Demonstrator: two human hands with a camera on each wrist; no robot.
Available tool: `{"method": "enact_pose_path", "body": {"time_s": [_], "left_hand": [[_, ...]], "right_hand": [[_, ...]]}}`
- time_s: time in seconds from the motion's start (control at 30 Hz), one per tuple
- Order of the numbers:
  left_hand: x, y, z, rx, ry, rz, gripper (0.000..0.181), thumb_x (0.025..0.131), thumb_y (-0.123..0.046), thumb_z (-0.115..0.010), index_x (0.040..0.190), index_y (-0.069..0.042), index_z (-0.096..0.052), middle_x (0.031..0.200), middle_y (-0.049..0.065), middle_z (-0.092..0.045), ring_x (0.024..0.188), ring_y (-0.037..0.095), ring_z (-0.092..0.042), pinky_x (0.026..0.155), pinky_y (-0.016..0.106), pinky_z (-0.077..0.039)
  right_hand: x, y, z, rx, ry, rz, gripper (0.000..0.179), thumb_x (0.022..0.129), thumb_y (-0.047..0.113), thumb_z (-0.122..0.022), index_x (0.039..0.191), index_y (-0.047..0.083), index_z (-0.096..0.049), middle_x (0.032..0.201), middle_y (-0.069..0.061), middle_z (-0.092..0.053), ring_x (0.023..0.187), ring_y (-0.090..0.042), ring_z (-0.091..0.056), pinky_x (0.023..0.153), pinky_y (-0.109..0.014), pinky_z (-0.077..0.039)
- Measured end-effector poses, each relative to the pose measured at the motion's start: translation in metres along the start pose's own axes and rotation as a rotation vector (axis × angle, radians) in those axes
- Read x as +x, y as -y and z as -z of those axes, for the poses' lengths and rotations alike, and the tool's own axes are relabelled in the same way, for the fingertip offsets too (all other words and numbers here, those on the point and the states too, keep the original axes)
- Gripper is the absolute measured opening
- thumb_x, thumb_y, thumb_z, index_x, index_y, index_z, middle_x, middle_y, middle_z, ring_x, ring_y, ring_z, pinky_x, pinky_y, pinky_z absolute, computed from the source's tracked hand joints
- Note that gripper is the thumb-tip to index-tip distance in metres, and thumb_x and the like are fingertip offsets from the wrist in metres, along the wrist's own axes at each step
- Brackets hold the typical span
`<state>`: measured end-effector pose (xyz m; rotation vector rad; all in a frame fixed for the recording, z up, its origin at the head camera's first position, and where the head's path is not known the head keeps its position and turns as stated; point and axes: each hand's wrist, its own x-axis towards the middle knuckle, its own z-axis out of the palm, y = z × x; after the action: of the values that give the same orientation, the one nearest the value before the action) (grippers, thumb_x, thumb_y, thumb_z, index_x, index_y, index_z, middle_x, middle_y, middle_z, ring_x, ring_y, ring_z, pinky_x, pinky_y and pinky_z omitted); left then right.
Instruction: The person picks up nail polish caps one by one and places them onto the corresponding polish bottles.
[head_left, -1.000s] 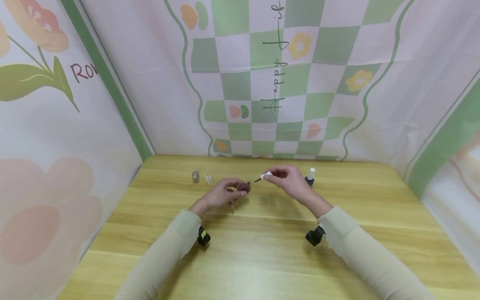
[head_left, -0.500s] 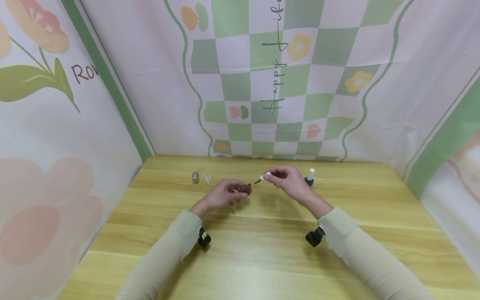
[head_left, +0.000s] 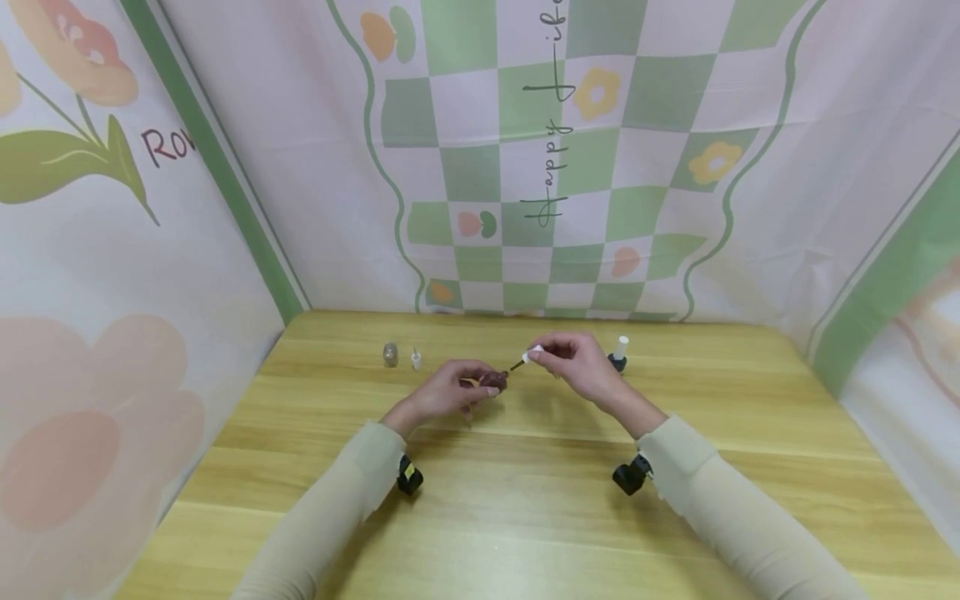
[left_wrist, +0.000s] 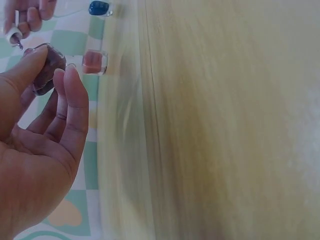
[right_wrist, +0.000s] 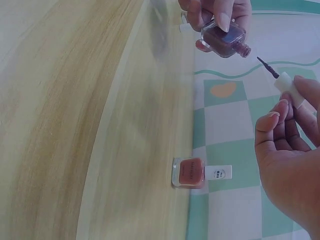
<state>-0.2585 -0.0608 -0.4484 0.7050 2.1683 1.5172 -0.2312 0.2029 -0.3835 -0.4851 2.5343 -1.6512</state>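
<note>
My left hand holds a dark brownish-red nail polish bottle between thumb and fingers. The bottle is uncapped and tilted, its neck pointing toward my right hand. In my right hand I pinch a white nail polish cap, with its dark brush aimed at the bottle's mouth. A small gap separates brush tip and neck in the right wrist view. Both hands are above the wooden table.
A glittery, uncapped bottle stands at back left beside an upright white brush cap. A dark blue bottle with white cap stands behind my right hand. An orange-red capped bottle shows in both wrist views. A patterned curtain hangs behind.
My left hand has shifted slightly right and down with the bottle, bringing its neck closer to the brush. My right hand has stayed almost in place.
</note>
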Motion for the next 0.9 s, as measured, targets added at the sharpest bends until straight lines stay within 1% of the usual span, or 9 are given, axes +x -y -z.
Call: {"method": "enact_pose_path", "body": {"time_s": [0.1, 0.2, 0.33, 0.57, 0.67, 0.8, 0.9], "left_hand": [[0.001, 0.001, 0.0, 0.001, 0.005, -0.002, 0.026, 0.101, -0.026, -0.067, 0.126, -0.02, -0.07, 0.118, 0.001, -0.071, 0.086, 0.037, -0.066, 0.063, 0.037, -0.059], [0.0, 0.0, -0.001, 0.0, 0.006, 0.0, 0.026, 0.101, -0.028, -0.067, 0.126, -0.02, -0.07, 0.118, 0.001, -0.071, 0.086, 0.037, -0.065, 0.063, 0.036, -0.058], [-0.001, -0.001, 0.0, -0.011, 0.004, 0.002, 0.028, 0.101, -0.028, -0.066, 0.128, -0.019, -0.069, 0.119, 0.002, -0.07, 0.081, 0.033, -0.063, 0.063, 0.034, -0.057], [-0.002, -0.002, 0.0, -0.029, 0.011, -0.01, 0.031, 0.102, -0.026, -0.066, 0.131, -0.014, -0.068, 0.117, 0.005, -0.07, 0.072, 0.024, -0.057, 0.061, 0.033, -0.055], [-0.002, -0.002, 0.0, -0.026, 0.01, -0.012, 0.031, 0.102, -0.025, -0.065, 0.131, -0.014, -0.068, 0.118, 0.005, -0.07, 0.07, 0.021, -0.056, 0.06, 0.033, -0.054], [-0.001, -0.001, 0.0, -0.025, 0.013, -0.013, 0.031, 0.103, -0.024, -0.065, 0.131, -0.012, -0.067, 0.121, 0.009, -0.07, 0.069, 0.022, -0.055, 0.06, 0.032, -0.053], [0.0, -0.001, 0.0, -0.028, 0.014, -0.008, 0.034, 0.103, -0.024, -0.065, 0.132, -0.009, -0.066, 0.121, 0.008, -0.07, 0.071, 0.025, -0.056, 0.06, 0.032, -0.053]], "right_hand": [[0.006, -0.018, 0.0, -0.002, -0.005, -0.01, 0.023, 0.102, 0.021, -0.067, 0.117, 0.005, -0.073, 0.095, -0.009, -0.069, 0.075, -0.021, -0.056, 0.06, -0.029, -0.049], [0.007, -0.024, 0.0, -0.007, -0.008, -0.01, 0.023, 0.101, 0.027, -0.069, 0.115, 0.01, -0.074, 0.094, -0.008, -0.068, 0.074, -0.019, -0.056, 0.06, -0.029, -0.049], [0.006, -0.025, 0.001, -0.002, 0.0, -0.006, 0.025, 0.099, 0.03, -0.07, 0.114, 0.011, -0.075, 0.092, -0.009, -0.067, 0.074, -0.019, -0.056, 0.061, -0.029, -0.05], [0.005, -0.025, 0.0, 0.005, 0.03, -0.016, 0.026, 0.1, 0.024, -0.069, 0.119, 0.006, -0.072, 0.095, -0.008, -0.067, 0.08, -0.027, -0.058, 0.063, -0.028, -0.051], [0.005, -0.025, 0.001, 0.001, 0.032, -0.016, 0.025, 0.1, 0.025, -0.069, 0.118, 0.007, -0.073, 0.094, -0.008, -0.066, 0.08, -0.026, -0.058, 0.062, -0.027, -0.05], [0.005, -0.027, 0.0, -0.002, 0.035, -0.016, 0.025, 0.099, 0.028, -0.07, 0.115, 0.008, -0.074, 0.092, -0.01, -0.066, 0.078, -0.023, -0.058, 0.063, -0.029, -0.052], [0.004, -0.028, 0.0, 0.002, 0.037, -0.022, 0.026, 0.099, 0.028, -0.07, 0.115, 0.008, -0.073, 0.093, -0.01, -0.066, 0.079, -0.027, -0.058, 0.064, -0.031, -0.052]]}}
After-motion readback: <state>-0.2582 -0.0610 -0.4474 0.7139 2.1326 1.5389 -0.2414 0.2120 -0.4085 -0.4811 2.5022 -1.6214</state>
